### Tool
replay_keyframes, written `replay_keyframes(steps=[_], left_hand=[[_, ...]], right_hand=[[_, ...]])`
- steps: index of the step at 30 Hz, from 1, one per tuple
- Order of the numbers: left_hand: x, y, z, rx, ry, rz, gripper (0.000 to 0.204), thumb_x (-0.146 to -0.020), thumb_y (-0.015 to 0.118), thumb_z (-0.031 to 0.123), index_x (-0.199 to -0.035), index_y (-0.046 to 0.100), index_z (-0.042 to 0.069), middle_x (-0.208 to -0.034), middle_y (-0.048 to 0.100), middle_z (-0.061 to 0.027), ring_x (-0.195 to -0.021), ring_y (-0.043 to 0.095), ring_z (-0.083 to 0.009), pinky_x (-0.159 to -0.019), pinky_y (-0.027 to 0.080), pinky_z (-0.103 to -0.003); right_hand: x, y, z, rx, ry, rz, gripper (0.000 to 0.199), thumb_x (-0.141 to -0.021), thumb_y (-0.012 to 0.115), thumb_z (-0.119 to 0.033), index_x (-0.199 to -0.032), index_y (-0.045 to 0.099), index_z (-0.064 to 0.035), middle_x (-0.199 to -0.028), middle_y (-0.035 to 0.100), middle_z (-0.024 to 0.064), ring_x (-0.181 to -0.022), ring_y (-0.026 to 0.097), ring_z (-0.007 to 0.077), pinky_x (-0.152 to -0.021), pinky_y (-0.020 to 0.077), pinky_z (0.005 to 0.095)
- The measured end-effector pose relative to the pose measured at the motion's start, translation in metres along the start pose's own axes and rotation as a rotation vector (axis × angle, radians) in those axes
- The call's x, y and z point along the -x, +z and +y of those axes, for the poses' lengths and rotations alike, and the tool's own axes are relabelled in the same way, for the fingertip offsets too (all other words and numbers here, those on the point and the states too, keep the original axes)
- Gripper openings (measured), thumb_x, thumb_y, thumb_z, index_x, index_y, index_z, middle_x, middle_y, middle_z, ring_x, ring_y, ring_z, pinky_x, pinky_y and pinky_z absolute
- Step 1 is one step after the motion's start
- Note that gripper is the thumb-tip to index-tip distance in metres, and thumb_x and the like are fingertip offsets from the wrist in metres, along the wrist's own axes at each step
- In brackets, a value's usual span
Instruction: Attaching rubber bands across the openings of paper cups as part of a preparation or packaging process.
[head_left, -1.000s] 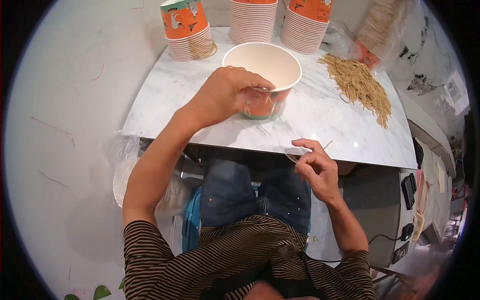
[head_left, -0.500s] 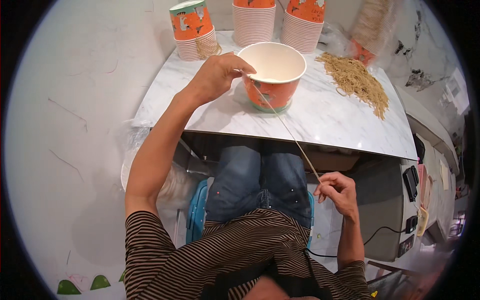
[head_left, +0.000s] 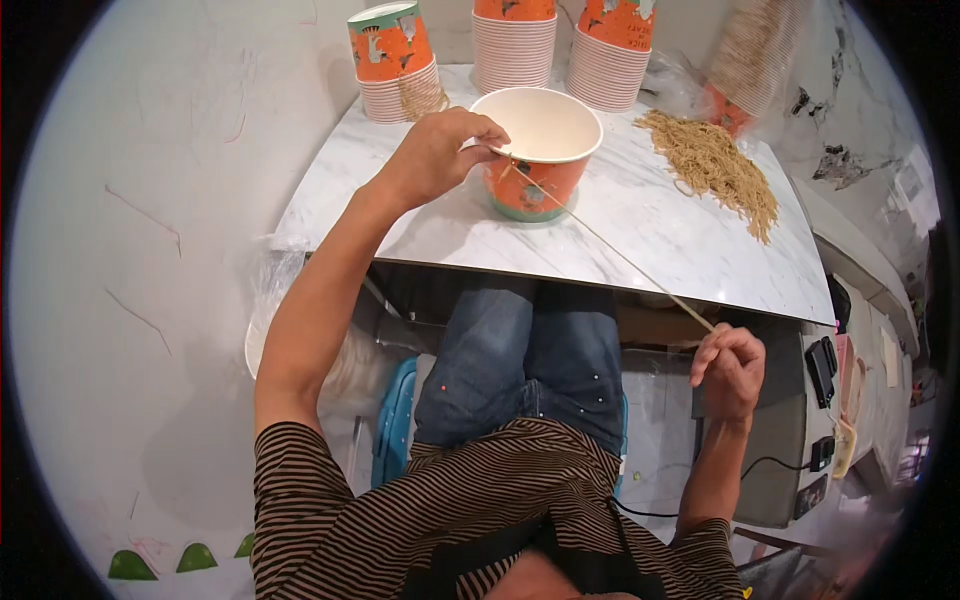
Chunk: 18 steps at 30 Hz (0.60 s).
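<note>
An orange paper bowl (head_left: pixel 538 150) with a white inside stands upright on the marble table (head_left: pixel 640 245). My left hand (head_left: pixel 438 152) grips its near-left rim. A thin tan string (head_left: pixel 610 248) runs taut from the bowl's side, down and to the right, past the table's front edge. My right hand (head_left: pixel 730 368) pinches the far end of that string below the table, beside my right knee.
Three stacks of orange paper bowls (head_left: pixel 395 62) (head_left: pixel 515 42) (head_left: pixel 612 50) line the back of the table. A loose heap of tan strings (head_left: pixel 715 170) lies at the right. A bundle in plastic (head_left: pixel 750 55) leans at the back right. A blue stool (head_left: pixel 395 425) shows under me.
My right hand has drawn the string out further, down and to the right. My left hand shifted from the bowl's side up to its rim, and the bowl sits more upright.
</note>
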<state>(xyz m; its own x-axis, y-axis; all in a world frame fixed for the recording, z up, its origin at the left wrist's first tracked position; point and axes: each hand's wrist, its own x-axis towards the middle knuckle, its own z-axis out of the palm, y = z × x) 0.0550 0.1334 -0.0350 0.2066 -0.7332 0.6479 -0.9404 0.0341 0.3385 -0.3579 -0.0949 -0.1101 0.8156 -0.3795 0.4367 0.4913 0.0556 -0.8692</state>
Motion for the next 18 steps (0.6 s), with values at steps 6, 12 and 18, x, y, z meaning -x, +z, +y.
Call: replay_keyframes(steps=[6, 12, 18], left_hand=[[-0.007, -0.006, 0.018, -0.067, -0.056, -0.101, 0.013, -0.086, 0.076, 0.002, -0.098, 0.079, 0.003, -0.088, 0.077, -0.0118, -0.090, 0.073, -0.0292, -0.078, 0.055, -0.038], [-0.017, -0.007, 0.033, -0.268, 0.030, -0.109, 0.014, -0.085, 0.078, 0.007, -0.099, 0.080, 0.009, -0.086, 0.077, -0.0071, -0.086, 0.070, -0.0291, -0.076, 0.052, -0.036], [-0.027, -0.011, -0.009, -0.145, 0.048, -0.151, 0.016, -0.083, 0.077, -0.002, -0.097, 0.075, 0.008, -0.102, 0.075, -0.0061, -0.102, 0.068, -0.0284, -0.084, 0.055, -0.039]], right_hand=[[-0.023, -0.036, 0.007, -0.134, -0.023, 0.281, 0.023, -0.106, 0.056, -0.005, -0.126, 0.064, 0.0030, -0.109, 0.065, 0.0120, -0.093, 0.066, 0.0185, -0.072, 0.0591, 0.0292], [-0.063, -0.061, 0.009, -0.140, -0.048, 0.372, 0.031, -0.107, 0.056, -0.006, -0.136, 0.061, 0.0006, -0.120, 0.066, 0.0098, -0.105, 0.066, 0.0160, -0.084, 0.0589, 0.0298], [-0.110, -0.083, 0.010, -0.142, -0.008, 0.336, 0.029, -0.106, 0.056, -0.003, -0.134, 0.063, 0.0008, -0.118, 0.069, 0.0087, -0.087, 0.067, 0.0113, -0.075, 0.0593, 0.0276]])
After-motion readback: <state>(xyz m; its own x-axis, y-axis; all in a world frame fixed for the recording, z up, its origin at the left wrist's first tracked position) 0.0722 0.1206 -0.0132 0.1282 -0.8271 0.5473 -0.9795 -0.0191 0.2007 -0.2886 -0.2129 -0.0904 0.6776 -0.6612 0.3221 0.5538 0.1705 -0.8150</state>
